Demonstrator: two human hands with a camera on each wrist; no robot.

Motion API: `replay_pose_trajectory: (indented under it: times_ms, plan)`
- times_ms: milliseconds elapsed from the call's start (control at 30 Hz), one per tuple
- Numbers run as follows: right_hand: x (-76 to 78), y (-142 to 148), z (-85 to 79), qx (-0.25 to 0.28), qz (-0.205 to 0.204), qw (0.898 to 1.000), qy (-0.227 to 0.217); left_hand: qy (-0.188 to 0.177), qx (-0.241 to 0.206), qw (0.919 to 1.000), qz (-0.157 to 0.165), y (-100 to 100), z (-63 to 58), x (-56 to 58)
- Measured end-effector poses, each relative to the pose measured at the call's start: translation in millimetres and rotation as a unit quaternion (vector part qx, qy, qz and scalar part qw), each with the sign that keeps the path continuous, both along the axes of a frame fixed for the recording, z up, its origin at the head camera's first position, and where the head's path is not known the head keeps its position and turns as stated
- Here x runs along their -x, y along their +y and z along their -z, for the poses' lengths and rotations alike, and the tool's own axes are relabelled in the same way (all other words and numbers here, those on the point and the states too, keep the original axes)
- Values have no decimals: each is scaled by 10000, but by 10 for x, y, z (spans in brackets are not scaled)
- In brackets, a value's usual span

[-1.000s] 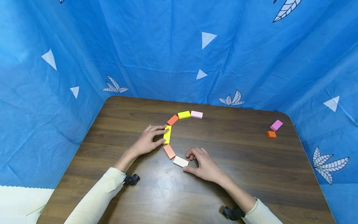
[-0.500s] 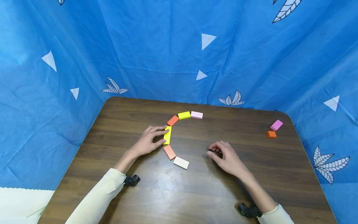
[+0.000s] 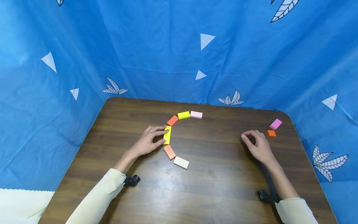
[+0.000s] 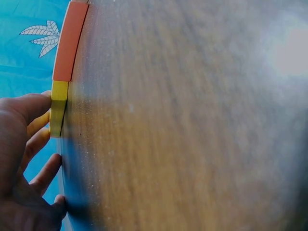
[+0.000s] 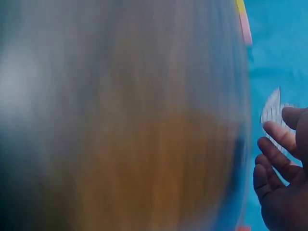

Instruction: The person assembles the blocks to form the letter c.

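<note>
At the left of a curved row, my left hand [image 3: 148, 141] holds a long yellow block [image 3: 167, 137] between thumb and fingertips. The left wrist view shows the thumb against this yellow block [image 4: 58, 108], with an orange block [image 4: 72, 43] adjoining it. My right hand [image 3: 258, 146] is over the table's right side, fingers loosely bent and nothing in them. Just beyond its knuckles lie an orange block [image 3: 271, 133] and a pink block [image 3: 275, 124]. In the right wrist view the fingers [image 5: 276, 154] hang apart in front of the blue cloth.
Above the held block the row continues with a red-orange block [image 3: 172, 120], a yellow block [image 3: 183, 115] and a pale pink block [image 3: 196, 115]. Below it come a salmon block [image 3: 169, 152] and a cream block [image 3: 181, 162]. Blue cloth [image 3: 156, 46] hangs behind the wooden table [image 3: 212, 193].
My right hand has left the cream block and swept right and away from me, up to the orange and pink blocks. The left hand has stayed at the yellow block.
</note>
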State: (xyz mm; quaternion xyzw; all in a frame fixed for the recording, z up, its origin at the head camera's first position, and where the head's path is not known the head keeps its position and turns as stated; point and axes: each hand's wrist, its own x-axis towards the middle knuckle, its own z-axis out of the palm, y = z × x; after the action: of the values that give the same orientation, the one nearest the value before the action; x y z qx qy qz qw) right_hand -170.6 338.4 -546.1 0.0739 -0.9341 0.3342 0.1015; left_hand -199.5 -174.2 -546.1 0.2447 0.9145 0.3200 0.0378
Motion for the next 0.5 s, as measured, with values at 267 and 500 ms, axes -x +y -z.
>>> replay_pose_trajectory:
  times_ms: [267, 500]
  plan:
    - [164, 469, 28, -26, 422, 9984, 373, 137, -74, 9999, -49, -2, -12, -21]
    - [245, 756, 61, 108, 918, 9941, 568, 162, -13, 9999, 10, 6, 5, -12]
